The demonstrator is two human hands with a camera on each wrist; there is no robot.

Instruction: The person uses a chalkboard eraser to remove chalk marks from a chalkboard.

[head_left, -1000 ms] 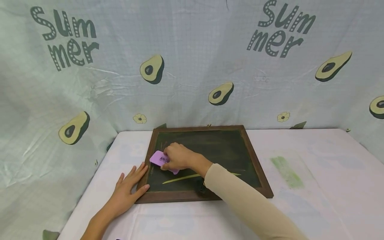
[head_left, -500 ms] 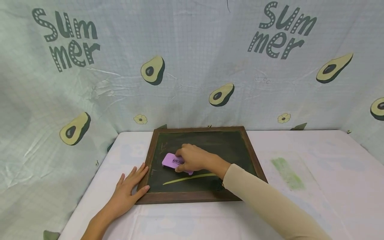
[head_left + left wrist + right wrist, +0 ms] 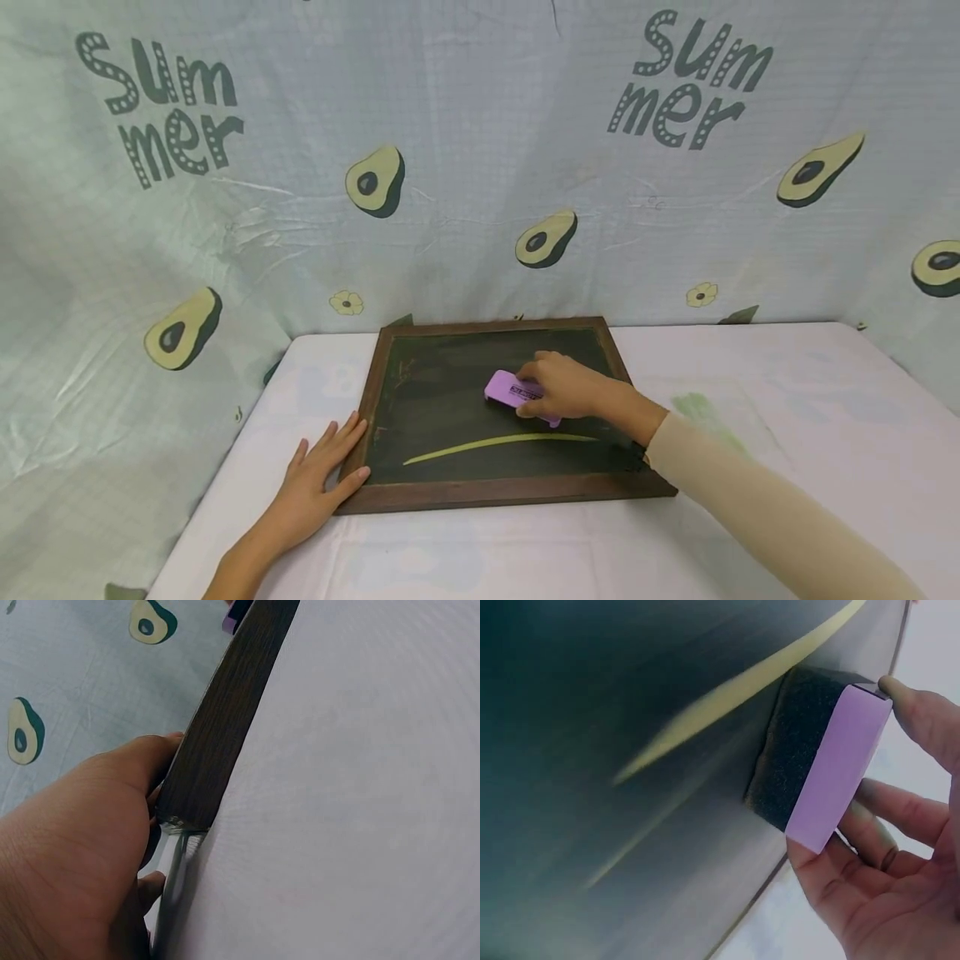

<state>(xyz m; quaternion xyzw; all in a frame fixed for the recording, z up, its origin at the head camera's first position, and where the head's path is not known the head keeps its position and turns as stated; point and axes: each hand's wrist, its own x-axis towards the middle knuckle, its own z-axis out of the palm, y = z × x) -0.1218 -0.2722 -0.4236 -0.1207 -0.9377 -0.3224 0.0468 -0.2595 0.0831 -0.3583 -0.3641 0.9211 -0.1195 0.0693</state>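
Right hand (image 3: pixel 573 392) grips a purple chalkboard eraser (image 3: pixel 513 390), thumb and fingers clamped on its sides, dark felt face pressed to the chalkboard (image 3: pixel 457 392) at about 2 o'clock from board centre. A yellow chalk line (image 3: pixel 495 442) lies just below the eraser, toward 6 o'clock. Left hand (image 3: pixel 318 483) rests flat, fingers straight, against the wooden frame (image 3: pixel 495 492) at its 8 o'clock corner, on the white table (image 3: pixel 787 467).
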